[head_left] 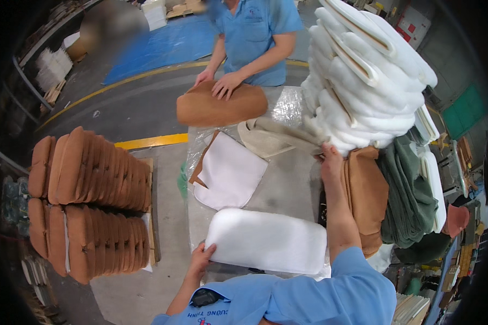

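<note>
Separately, white cushion (265, 242), beige cover (274, 136) in right fingers (325, 150)

Looked like an upholstery workshop: brown cushions (100, 173) stood racked by a pallet (155, 238), folded white padding (363, 81) towered, yellow line (153, 142) marked floor (124, 298).

Left hand (201, 259): some fingers hidden beneath the white pad (265, 241)
Co-worker (255, 46): head cut off by the upper edge
White stack (366, 92): top cut off likewise
Rounded background shape (116, 27): blurred, kind unclear

Tabletop (293, 187) | near: white pad (267, 241) | middle: white cloth (233, 169) | right: brown cloth (367, 189)
</note>
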The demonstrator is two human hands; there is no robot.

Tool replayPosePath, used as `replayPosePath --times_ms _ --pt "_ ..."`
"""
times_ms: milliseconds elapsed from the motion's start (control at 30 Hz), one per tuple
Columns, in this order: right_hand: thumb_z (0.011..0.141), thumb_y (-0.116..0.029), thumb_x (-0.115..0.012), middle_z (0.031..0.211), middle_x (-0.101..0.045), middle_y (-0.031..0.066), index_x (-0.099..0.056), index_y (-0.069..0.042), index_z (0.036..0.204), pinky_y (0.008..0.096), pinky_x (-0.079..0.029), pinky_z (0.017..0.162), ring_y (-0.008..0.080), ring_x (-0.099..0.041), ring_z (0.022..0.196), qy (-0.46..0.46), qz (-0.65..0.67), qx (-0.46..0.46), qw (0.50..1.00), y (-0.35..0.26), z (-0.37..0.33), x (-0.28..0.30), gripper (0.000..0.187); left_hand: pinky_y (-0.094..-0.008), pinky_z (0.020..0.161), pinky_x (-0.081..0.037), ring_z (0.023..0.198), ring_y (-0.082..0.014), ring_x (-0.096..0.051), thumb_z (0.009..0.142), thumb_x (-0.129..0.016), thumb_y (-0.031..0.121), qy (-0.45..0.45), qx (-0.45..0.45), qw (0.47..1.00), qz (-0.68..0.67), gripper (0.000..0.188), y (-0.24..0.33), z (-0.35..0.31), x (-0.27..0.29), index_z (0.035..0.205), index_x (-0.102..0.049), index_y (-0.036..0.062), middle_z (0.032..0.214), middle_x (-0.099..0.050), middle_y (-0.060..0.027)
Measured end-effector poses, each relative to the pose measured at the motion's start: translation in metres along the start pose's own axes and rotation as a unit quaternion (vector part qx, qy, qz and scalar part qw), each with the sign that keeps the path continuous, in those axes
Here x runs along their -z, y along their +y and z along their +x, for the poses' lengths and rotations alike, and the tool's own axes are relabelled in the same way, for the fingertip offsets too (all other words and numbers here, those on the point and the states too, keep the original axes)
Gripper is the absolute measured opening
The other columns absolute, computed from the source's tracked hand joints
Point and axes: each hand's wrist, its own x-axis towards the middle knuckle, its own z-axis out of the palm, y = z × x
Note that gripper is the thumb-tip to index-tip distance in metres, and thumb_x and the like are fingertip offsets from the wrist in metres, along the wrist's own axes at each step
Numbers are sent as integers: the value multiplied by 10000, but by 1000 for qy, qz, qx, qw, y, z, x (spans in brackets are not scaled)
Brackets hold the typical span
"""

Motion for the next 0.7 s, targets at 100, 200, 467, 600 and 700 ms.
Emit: replayPosePath --times_ms 100,200,467,600,700 --pt "1017 -218 -746 906 -729 2 -719 -58 989 278 -538 692 121 -662 758 -32 47 57 997 -71 -21 3 164 -395 775 -571 983 -227 -715 980 -762 361 18 0 988 152 457 15 0 6 1310 -685 55 1162 -756 -110" --pt "996 -148 -759 837 -693 0 -718 -42 951 258 -527 635 106 -632 703 -77 11 114 990 -112 -60 18 123 -485 922 -530 1096 -385 -678 929 -775 249 161 -284 834 445 444 48 1 -7 1303 -684 28 1209 -721 -220" --pt "950 -33 -751 900 -647 -8 -737 7 948 266 -509 646 92 -594 754 -161 -174 105 966 -73 -219 -12 43 -493 1124 -437 1299 -407 -571 898 -748 115 -5 -667 677 312 419 183 -48 -125 1302 -671 36 1308 -679 -181" --pt "941 -30 -753 905 -647 33 -745 34 1002 277 -502 740 123 -604 838 -217 -194 125 949 -62 -278 -37 88 -501 1070 -474 1239 -409 -613 870 -740 99 -125 -665 593 437 353 179 -19 -141 1217 -717 37 1230 -703 -155" --pt "938 -29 -759 913 -650 37 -753 24 1018 272 -496 729 126 -609 818 -220 -234 142 936 -61 -302 -28 97 -452 1004 -521 1124 -388 -675 893 -712 74 -236 -538 639 497 279 169 -25 -139 1165 -742 26 1098 -744 -156"
